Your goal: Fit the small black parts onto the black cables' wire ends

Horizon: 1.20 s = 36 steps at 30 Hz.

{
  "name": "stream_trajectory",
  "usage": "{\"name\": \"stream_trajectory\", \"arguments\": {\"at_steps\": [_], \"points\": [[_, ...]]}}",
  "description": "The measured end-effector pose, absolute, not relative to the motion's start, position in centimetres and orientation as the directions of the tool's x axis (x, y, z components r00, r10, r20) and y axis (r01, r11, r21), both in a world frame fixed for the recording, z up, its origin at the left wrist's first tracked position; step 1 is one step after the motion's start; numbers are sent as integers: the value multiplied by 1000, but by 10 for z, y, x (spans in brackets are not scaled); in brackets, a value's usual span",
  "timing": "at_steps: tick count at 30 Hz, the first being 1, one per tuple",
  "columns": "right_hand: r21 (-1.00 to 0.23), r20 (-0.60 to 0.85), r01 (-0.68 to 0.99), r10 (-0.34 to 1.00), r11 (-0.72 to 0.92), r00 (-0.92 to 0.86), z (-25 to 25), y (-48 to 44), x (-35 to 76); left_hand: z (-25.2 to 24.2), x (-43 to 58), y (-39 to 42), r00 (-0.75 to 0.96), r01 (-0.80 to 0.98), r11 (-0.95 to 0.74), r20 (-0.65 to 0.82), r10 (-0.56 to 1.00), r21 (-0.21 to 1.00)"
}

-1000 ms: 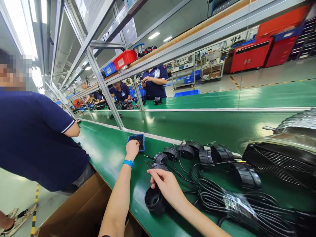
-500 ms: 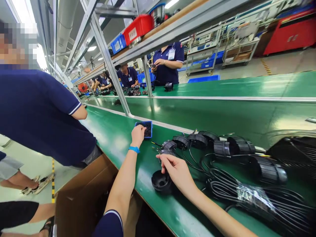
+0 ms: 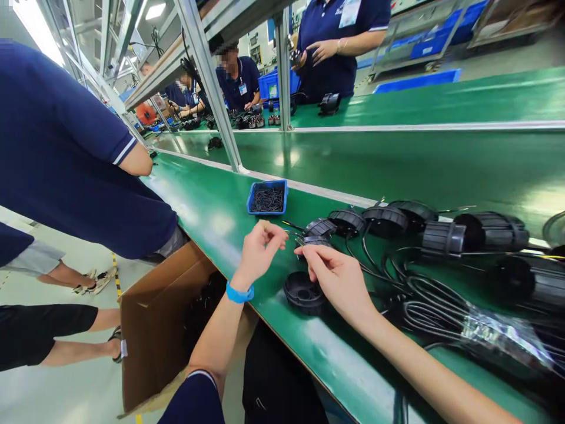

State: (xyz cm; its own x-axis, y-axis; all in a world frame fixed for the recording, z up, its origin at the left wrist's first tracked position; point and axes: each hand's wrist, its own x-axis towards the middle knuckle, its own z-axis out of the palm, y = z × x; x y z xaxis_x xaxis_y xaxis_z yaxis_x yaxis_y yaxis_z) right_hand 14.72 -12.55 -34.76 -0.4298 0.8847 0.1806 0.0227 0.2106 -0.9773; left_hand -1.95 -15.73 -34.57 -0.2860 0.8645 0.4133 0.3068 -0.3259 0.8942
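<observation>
My left hand [image 3: 263, 250], with a blue band on its wrist, is closed in a pinch above the green bench. Whatever lies between its fingertips is too small to make out. Facing it, my right hand [image 3: 338, 274] is pinched too, its fingertips close to thin wire ends, and what it grips is unclear. Just below the right fingers sits a round black plastic housing [image 3: 302, 294], its hollow side up. Beyond my left hand stands a small blue bin [image 3: 267, 198] full of short, thin black pieces.
Several black ribbed housings [image 3: 386, 221] with cables line the bench to the right, beside a taped cable coil [image 3: 441, 312]. An open cardboard box [image 3: 150, 330] stands below the bench edge. A metal post [image 3: 216, 88] rises ahead. A co-worker [image 3: 75, 153] stands at left.
My left hand has come out of the blue bin and back towards my right hand, now pinched close to it. The view has tilted down, and the right hand stays over the housing.
</observation>
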Motion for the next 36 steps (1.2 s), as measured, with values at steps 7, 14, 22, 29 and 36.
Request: {"name": "stream_trajectory", "arguments": {"at_steps": [7, 14, 22, 29, 36], "points": [[-976, 188, 14, 865, 219, -465, -348, -124, 146, -352, -13, -171, -244, 287, -374, 445, 862, 882], [-963, 219, 38, 854, 268, -472, -348, -123, 146, -345, -12, -171, -197, 353, -416, 501, 843, 838], [-960, 220, 45, 850, 275, -479, -346, -124, 148, -341, -14, -172, -183, 454, -391, 513, 839, 801], [-940, 245, 65, 798, 334, -550, -344, -125, 147, -337, -19, -176, -120, 496, -334, 444, 888, 802], [-926, 274, 52, 760, 374, -589, -347, -125, 145, -345, -11, -172, -271, 331, -334, 428, 862, 883]]}}
